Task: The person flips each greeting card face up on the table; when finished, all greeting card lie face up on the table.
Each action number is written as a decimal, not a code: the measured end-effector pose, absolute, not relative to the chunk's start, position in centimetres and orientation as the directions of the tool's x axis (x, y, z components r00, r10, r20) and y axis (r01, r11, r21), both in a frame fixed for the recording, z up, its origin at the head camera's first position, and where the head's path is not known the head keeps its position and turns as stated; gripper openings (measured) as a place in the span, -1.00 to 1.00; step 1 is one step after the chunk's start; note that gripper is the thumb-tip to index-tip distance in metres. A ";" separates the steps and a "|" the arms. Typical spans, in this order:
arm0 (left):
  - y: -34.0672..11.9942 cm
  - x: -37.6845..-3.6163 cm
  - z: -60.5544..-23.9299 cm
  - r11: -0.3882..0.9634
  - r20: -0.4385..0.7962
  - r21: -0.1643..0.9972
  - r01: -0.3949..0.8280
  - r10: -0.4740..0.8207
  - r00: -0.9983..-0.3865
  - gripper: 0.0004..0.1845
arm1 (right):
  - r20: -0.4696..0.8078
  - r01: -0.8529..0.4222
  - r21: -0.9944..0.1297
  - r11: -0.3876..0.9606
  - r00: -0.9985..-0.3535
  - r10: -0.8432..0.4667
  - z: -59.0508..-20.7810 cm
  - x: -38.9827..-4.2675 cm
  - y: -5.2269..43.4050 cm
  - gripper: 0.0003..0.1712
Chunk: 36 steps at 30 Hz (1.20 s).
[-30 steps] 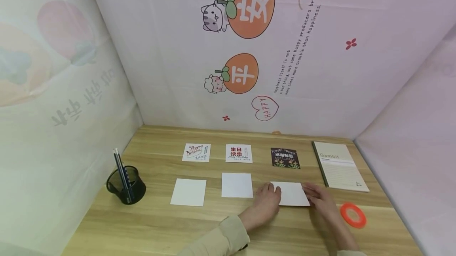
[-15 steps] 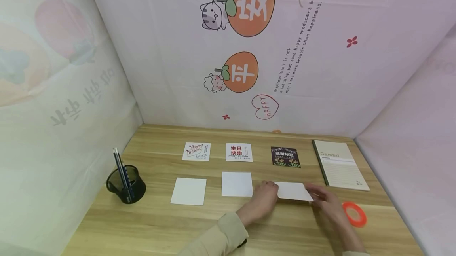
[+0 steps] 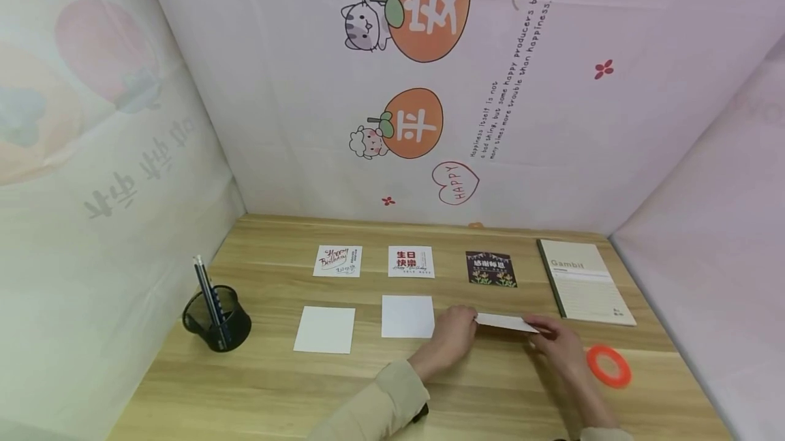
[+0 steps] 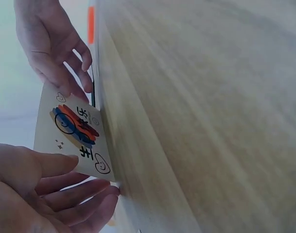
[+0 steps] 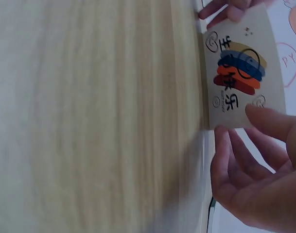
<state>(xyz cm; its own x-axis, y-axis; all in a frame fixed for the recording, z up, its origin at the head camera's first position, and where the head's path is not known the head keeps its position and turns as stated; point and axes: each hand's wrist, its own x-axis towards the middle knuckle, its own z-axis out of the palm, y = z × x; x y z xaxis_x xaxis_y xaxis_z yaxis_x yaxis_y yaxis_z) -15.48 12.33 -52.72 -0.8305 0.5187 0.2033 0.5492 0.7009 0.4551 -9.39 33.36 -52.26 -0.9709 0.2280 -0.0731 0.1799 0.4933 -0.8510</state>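
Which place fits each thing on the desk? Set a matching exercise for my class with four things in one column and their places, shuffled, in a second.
Things
1. pen holder
2. notebook
3. orange tape ring
4. tilted card

Places
A. far right of the back row, beside the dark card
B. near the desk's left edge, with pencils standing in it
C. between the left hand and the right hand, near edge lifted
D. flat on the desk, right of the right hand

Pairs: 1-B, 2-A, 3-D, 4-C

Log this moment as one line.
both hands lifting card off desk | printed face underneath | other cards flat
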 end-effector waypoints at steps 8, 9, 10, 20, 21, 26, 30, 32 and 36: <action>12.2 -15.8 -53.0 0.690 0.240 0.480 0.542 0.491 -0.837 -0.87 | 0.002 0.187 -0.795 0.578 -0.951 0.311 -52.4 -9.8 32.6 -0.75; 12.2 -15.8 -53.0 0.691 0.240 0.479 0.541 0.489 -0.839 -0.87 | 0.009 0.191 -0.789 0.584 -0.947 0.321 -52.5 -9.8 32.6 -0.76; 12.2 -15.8 -53.0 0.691 0.241 0.482 0.538 0.486 -0.840 -0.88 | 0.017 0.192 -0.779 0.597 -0.945 0.327 -52.5 -9.8 32.6 -0.76; 12.4 -16.4 -52.9 0.665 0.240 0.565 0.489 0.434 -0.868 -0.89 | 0.056 0.187 -0.743 0.643 -0.940 0.338 -52.6 -10.2 32.3 -0.71; 12.4 -16.5 -52.9 0.660 0.236 0.577 0.481 0.429 -0.872 -0.89 | 0.055 0.186 -0.748 0.637 -0.939 0.338 -52.6 -10.2 32.3 -0.69; 12.3 -16.7 -52.7 0.633 0.224 0.629 0.452 0.410 -0.884 -0.91 | 0.050 0.186 -0.768 0.613 -0.937 0.347 -52.6 -10.3 32.2 -0.62; 12.2 -17.0 -52.6 0.621 0.213 0.653 0.434 0.400 -0.892 -0.91 | 0.042 0.183 -0.781 0.597 -0.939 0.341 -52.6 -10.3 32.2 -0.59; 12.2 -17.1 -52.7 0.618 0.206 0.662 0.425 0.395 -0.895 -0.91 | 0.029 0.186 -0.792 0.582 -0.940 0.339 -52.6 -10.2 32.3 -0.58; 12.2 -17.1 -52.7 0.602 0.179 0.695 0.394 0.386 -0.905 -0.90 | 0.007 0.205 -0.804 0.559 -0.936 0.353 -52.8 -10.1 32.4 -0.56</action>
